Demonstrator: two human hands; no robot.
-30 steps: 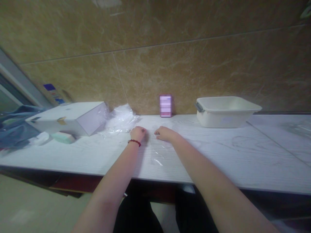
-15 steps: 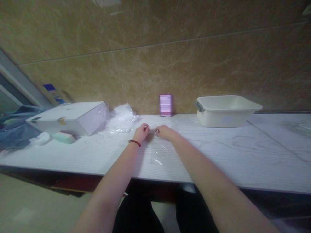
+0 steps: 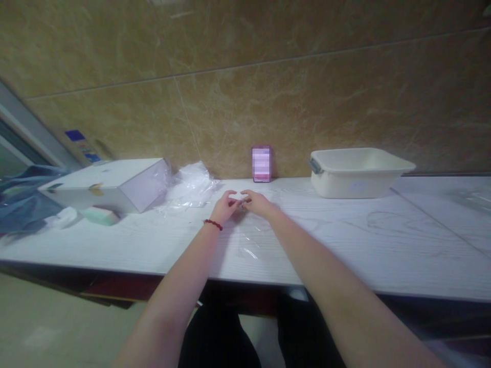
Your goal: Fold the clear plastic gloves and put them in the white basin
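A clear plastic bag lies flat on the white wood-grain table between my forearms, shown mostly by its glints. At its far end my left hand, with a dark red bead bracelet on the wrist, pinches the plastic between thumb and fingers. My right hand pinches the same end from the other side. The fingertips of both hands nearly meet, index fingers arched up. A small shiny bit of plastic shows between them; its exact form is too small to tell.
A phone leans upright against the tiled wall. To the right stands a cream plastic basin with a grey handle. On the left are crumpled clear bags, a white box, a pale green block and a blue bag.
My hands have come together at the bag's far end, closing the gap between them. The index fingers have lifted. The view has shifted slightly.
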